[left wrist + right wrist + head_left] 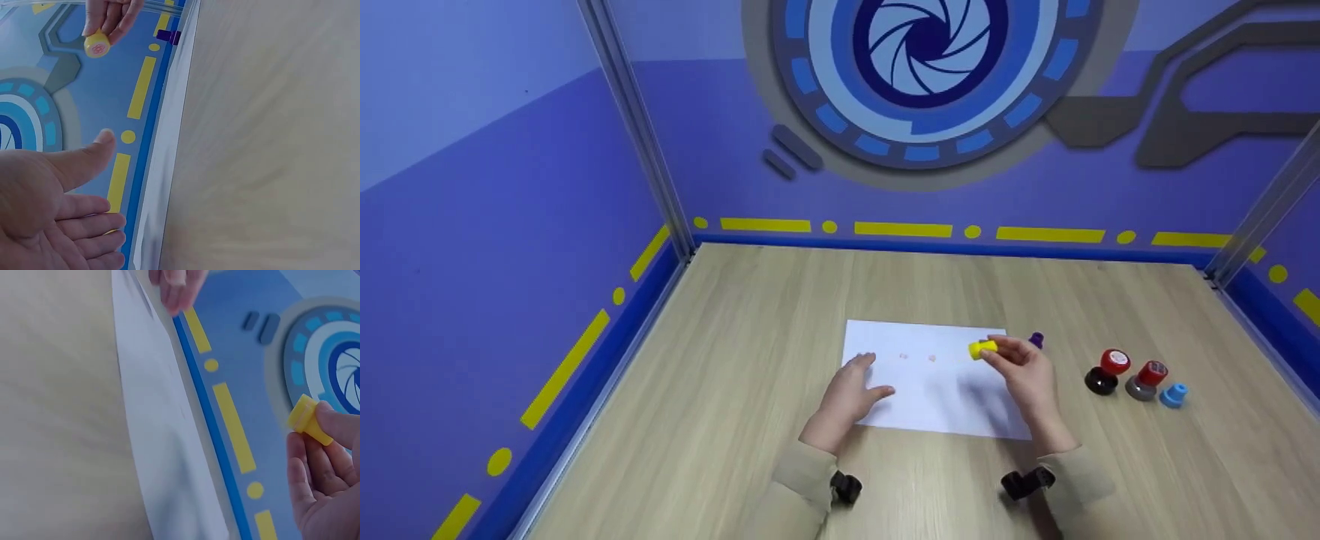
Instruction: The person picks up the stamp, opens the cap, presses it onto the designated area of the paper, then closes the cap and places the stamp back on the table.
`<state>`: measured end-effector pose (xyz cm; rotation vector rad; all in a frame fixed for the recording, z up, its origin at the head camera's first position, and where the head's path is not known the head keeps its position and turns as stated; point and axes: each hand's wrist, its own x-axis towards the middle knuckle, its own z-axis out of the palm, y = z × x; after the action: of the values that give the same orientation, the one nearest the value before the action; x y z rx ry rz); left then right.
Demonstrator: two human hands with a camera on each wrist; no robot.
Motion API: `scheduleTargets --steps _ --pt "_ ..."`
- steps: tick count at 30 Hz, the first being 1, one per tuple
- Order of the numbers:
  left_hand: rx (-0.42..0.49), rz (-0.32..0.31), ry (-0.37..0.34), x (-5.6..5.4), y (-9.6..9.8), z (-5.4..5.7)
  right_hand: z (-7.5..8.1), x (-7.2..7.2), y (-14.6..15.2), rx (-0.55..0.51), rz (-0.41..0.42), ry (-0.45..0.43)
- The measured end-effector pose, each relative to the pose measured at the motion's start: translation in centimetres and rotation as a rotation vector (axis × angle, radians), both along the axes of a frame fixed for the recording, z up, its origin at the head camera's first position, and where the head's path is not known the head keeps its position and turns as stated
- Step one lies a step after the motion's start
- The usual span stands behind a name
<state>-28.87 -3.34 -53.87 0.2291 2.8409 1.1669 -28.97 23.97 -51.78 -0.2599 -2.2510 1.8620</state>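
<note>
A small yellow stamp (982, 349) is pinched between the thumb and fingers of my right hand (1026, 375), above the right part of a white sheet of paper (937, 412). Its face carries a pinkish-red flower design, which shows in the left wrist view on the stamp (97, 46). Two faint reddish prints (918, 357) mark the paper. Over the sheet's left edge is my left hand (847, 394), fingers extended and thumb apart, with nothing in it. Whether it touches the paper I cannot tell.
Just beyond my right hand is a purple stamp (1036, 340), partly hidden. Farther right on the wooden table (735, 360) stand a red-and-black stamp (1106, 373), a red-and-grey stamp (1146, 381) and a light blue stamp (1174, 396). Blue patterned walls (712, 150) enclose the table.
</note>
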Motion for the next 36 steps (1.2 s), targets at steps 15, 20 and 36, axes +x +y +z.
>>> scheduleTargets --steps 15,20,36 --pt "-0.109 -0.068 -0.045 -0.3 -0.5 -0.5 -0.1 -0.7 6.4 0.308 -0.140 -0.116" --pt "-0.134 -0.105 -0.067 -0.4 -0.5 -0.7 -0.4 -1.4 7.5 0.428 -0.127 -0.142" --pt "-0.239 -0.197 -0.104 -0.3 -0.8 -0.7 -1.3 -3.2 8.0 0.601 -0.064 -0.193"
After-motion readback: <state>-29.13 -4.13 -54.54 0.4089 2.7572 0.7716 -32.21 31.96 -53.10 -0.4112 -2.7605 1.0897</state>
